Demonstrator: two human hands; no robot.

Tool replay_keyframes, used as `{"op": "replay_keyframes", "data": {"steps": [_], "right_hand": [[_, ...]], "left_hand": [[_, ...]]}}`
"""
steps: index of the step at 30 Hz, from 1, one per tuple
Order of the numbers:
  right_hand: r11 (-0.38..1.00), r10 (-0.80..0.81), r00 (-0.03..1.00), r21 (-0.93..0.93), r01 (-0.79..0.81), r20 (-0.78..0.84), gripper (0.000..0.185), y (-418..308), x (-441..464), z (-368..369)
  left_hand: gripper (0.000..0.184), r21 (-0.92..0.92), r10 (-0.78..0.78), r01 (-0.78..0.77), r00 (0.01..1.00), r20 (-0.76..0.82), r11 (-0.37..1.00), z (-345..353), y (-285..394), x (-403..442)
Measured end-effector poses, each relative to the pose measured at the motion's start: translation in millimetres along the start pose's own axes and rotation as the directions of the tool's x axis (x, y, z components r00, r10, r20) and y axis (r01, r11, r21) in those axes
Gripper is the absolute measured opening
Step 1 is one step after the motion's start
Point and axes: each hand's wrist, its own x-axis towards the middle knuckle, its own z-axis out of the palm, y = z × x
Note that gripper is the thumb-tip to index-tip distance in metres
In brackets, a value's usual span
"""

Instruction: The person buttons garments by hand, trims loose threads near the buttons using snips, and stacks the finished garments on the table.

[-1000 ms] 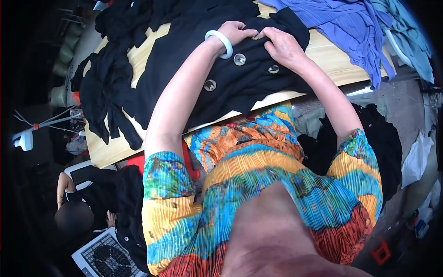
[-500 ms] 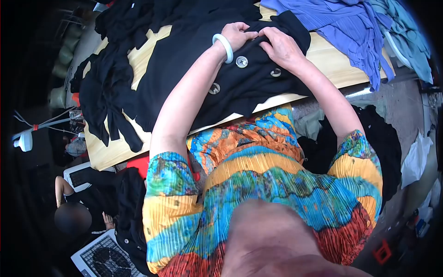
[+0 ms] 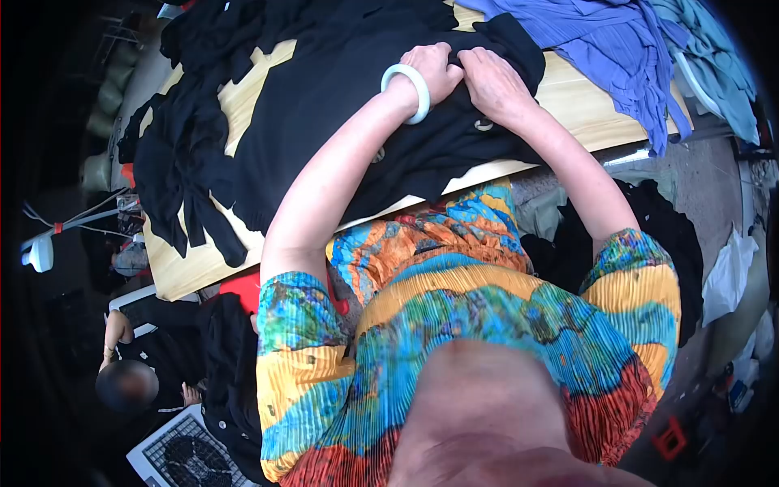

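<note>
A black garment [image 3: 308,105] with large round buttons lies spread on the wooden table. My left hand [image 3: 434,71], a pale bangle [image 3: 421,96] at its wrist, is closed with the fingers curled on the garment's cloth. Right beside it, my right hand [image 3: 493,84] pinches the same cloth, its thumb side toward the left hand. The two hands nearly touch. One button [image 3: 484,125] shows below my right hand, and another [image 3: 378,154] is partly hidden by my left forearm. The cloth between the fingertips is mostly hidden.
More black clothing [image 3: 182,146] covers the left part of the wooden table [image 3: 182,268]. Purple garments [image 3: 592,57] and teal cloth [image 3: 714,65] hang at the right end. A person [image 3: 162,341] sits low at the left, near a fan-like unit [image 3: 195,454]. Dark cloth [image 3: 665,235] lies right of me.
My left hand has shifted slightly right and curled more, closing up to the right hand. It now covers the button that showed beneath it. My right hand has turned its fingers slightly forward.
</note>
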Motion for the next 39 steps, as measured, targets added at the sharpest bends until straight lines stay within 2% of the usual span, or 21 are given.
{"op": "replay_keyframes", "data": {"steps": [3,6,9,12,15,20,22,23,24,27,31,33,36,37,39], "right_hand": [[1.000,0.015,0.999,-0.016,-0.015,0.046,0.008,-2,2,0],[0.999,0.048,0.994,0.006,-0.049,0.096,0.011,0,4,-2],[0.989,0.094,0.983,0.094,-0.110,0.159,0.017,2,9,-9],[0.983,0.097,0.980,0.135,-0.122,0.175,0.020,5,12,-10],[0.980,0.089,0.982,0.163,-0.117,0.169,0.021,8,13,-6],[0.958,0.029,0.994,0.280,-0.056,0.102,0.021,20,13,-2],[0.929,0.040,0.987,0.357,-0.094,0.157,0.021,21,15,-8],[0.912,0.043,0.982,0.394,-0.115,0.186,0.021,21,17,-14],[0.859,0.088,0.950,0.460,-0.224,0.298,0.021,18,18,-23],[0.677,0.026,0.892,0.648,-0.348,0.451,0.020,31,20,-20],[0.451,0.076,0.840,0.733,-0.510,0.538,0.018,37,19,-15],[0.463,0.098,0.818,0.702,-0.541,0.566,0.018,41,22,-10],[0.548,0.191,0.798,0.612,-0.569,0.571,0.018,44,25,-11],[0.586,0.216,0.795,0.576,-0.570,0.567,0.019,41,29,-9],[0.556,0.245,0.814,0.612,-0.563,0.526,0.024,36,28,-8]], "left_hand": [[0.030,0.111,-0.002,-0.007,0.997,0.079,0.994,-3,7,-1],[0.020,0.120,0.056,-0.064,0.996,0.062,0.991,1,0,2],[0.031,0.056,0.050,-0.052,0.998,0.049,0.997,2,-2,2],[0.033,0.028,0.011,-0.014,0.997,0.078,1.000,2,-4,3],[0.033,-0.047,0.056,-0.058,0.998,-0.029,0.997,8,-10,-1],[0.033,-0.146,0.113,-0.128,0.988,-0.103,0.981,9,-16,-6],[0.033,-0.203,0.135,-0.161,0.982,-0.135,0.966,9,-19,-6],[0.033,-0.245,0.132,-0.166,0.980,-0.148,0.955,11,-21,-7],[0.032,-0.287,0.129,-0.172,0.978,-0.163,0.942,11,-23,-7],[0.031,-0.391,0.122,-0.158,0.986,-0.115,0.907,7,-28,-6],[0.032,-0.636,0.053,0.019,0.994,0.094,0.771,5,-39,-1],[0.032,-0.692,0.052,0.086,0.983,0.175,0.717,0,-38,0],[0.035,-0.611,0.064,0.040,0.987,0.147,0.791,3,-37,3],[0.036,-0.519,0.045,0.016,0.994,0.104,0.855,-1,-31,-2],[0.040,-0.304,-0.025,0.023,1.000,-0.002,0.952,-15,-15,-20]]}}
